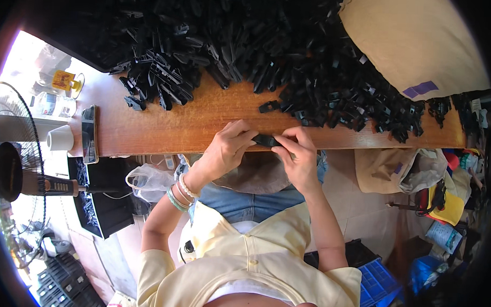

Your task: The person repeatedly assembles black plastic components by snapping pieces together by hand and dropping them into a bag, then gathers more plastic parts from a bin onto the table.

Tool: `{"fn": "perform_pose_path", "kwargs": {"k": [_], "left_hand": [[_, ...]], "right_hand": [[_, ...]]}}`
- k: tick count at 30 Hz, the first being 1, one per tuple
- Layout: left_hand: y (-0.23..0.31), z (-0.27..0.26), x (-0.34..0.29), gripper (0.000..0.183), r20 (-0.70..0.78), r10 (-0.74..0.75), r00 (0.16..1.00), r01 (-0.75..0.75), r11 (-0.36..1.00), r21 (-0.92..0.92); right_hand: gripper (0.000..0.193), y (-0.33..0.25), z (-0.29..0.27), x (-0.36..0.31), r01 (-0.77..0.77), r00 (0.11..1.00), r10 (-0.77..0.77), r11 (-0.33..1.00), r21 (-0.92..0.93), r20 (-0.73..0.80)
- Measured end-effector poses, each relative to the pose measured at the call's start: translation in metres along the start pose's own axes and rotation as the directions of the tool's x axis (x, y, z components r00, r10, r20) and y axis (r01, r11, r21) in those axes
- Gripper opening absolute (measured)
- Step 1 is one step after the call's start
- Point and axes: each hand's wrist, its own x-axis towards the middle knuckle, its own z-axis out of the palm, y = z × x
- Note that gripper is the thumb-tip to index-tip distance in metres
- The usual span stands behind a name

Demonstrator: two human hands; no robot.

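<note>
Just over the front edge of the wooden table [165, 130], a small black plastic part [265, 140] is pinched between my two hands. My left hand [228, 146] grips its left end with thumb and fingers; bracelets circle that wrist. At its right end, my right hand [298, 156] holds it between thumb and forefinger. Beyond my hands lies a large heap of black plastic parts [222, 50], with smaller pieces [360, 111] spread along its right side. One loose black piece [269, 106] rests at the near edge of the heap.
A pale sack [417, 40] lies at the back right. On the left stand a phone [89, 132], a white cup [60, 138], a yellow-labelled bottle [66, 80] and a fan [18, 167]. Below are a black bin [106, 203] and a blue crate [379, 285].
</note>
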Motion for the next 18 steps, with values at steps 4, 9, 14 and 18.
{"fn": "perform_pose_path", "kwargs": {"k": [4,9,14,18], "left_hand": [[-0.002,0.004,0.0,0.026,-0.035,0.034,0.999,-0.034,0.999,-0.027],[-0.006,-0.013,0.018,0.025,0.089,0.01,0.996,-0.005,0.998,-0.061],[-0.018,0.011,0.075,0.018,-0.322,-0.019,0.946,0.118,0.95,0.29],[-0.016,0.021,0.09,0.014,-0.209,-0.119,0.971,0.217,0.808,0.547]], "right_hand": [[0.025,-0.007,-0.004,0.003,0.023,1.0,-0.023,0.998,-0.061,-0.007],[0.023,-0.009,-0.017,-0.002,-0.065,0.981,0.046,0.993,0.095,0.188],[0.034,-0.009,0.016,0.025,0.105,0.991,-0.118,0.978,-0.179,-0.065],[0.027,0.003,0.034,0.04,0.163,0.973,-0.21,0.921,-0.354,-0.099]]}}
